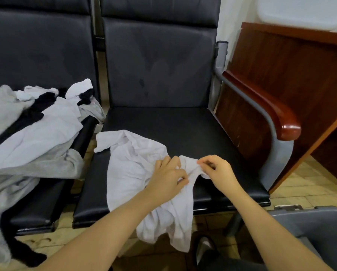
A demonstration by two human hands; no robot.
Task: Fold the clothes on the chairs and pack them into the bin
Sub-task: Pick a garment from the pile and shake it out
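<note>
Head view, grey bin (308, 223) contents unseen, both hands pinching white shirt (132, 169)

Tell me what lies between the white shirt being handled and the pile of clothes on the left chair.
In the head view, only bare black seat and the gap between the two chairs, with floor showing through, separate the white shirt from the pile of clothes. Both hands pinch the shirt.

Head view looks down, close, over chair (163, 133), edges perhaps warped.
</note>
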